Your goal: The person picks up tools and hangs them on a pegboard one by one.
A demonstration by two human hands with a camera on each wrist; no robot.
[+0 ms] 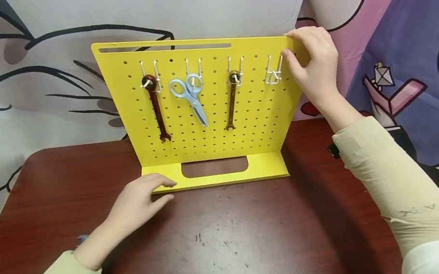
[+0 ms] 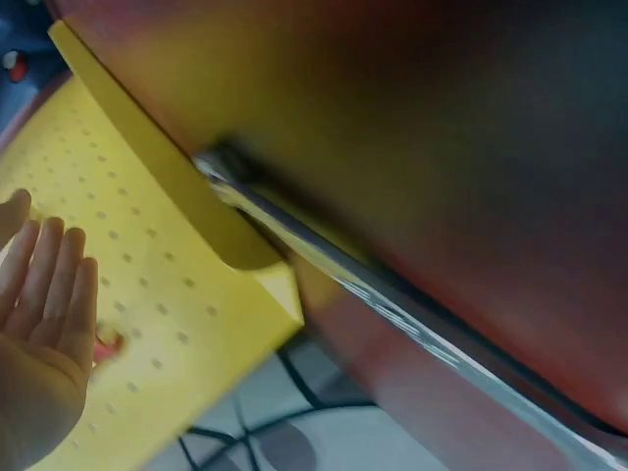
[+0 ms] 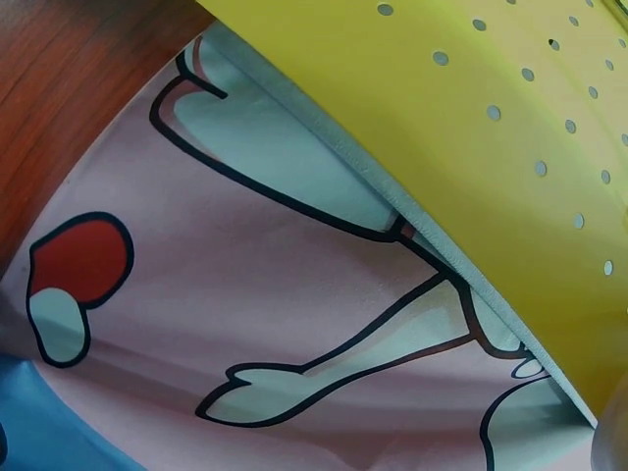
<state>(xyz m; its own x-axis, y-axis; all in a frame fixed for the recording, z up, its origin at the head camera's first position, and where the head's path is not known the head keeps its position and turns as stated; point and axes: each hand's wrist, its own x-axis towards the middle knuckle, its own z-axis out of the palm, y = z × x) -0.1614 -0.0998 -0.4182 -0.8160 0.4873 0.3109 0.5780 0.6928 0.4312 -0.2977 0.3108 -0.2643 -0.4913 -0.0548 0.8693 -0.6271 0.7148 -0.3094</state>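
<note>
A yellow pegboard (image 1: 212, 143) stands upright on its flanged base at the back of a table. My right hand (image 1: 316, 61) grips its upper right corner, thumb on the front face. My left hand (image 1: 138, 202) is by the base's front left corner with fingers extended and nothing between them; I cannot tell whether the fingertips touch. On white hooks hang a dark wrench (image 1: 156, 111) at left, light-blue scissors (image 1: 194, 100) in the middle and a thinner bronze wrench (image 1: 232, 103). The rightmost hook (image 1: 273, 76) carries nothing. The left wrist view shows the pegboard (image 2: 147, 285) beside my fingers.
The reddish-brown table (image 1: 220, 239) extends in front of the board. A long metallic object (image 2: 412, 324), blurred, crosses the left wrist view; its kind is unclear. Behind stand a white panel (image 1: 178, 2) and cartoon-printed cloth (image 3: 275, 294).
</note>
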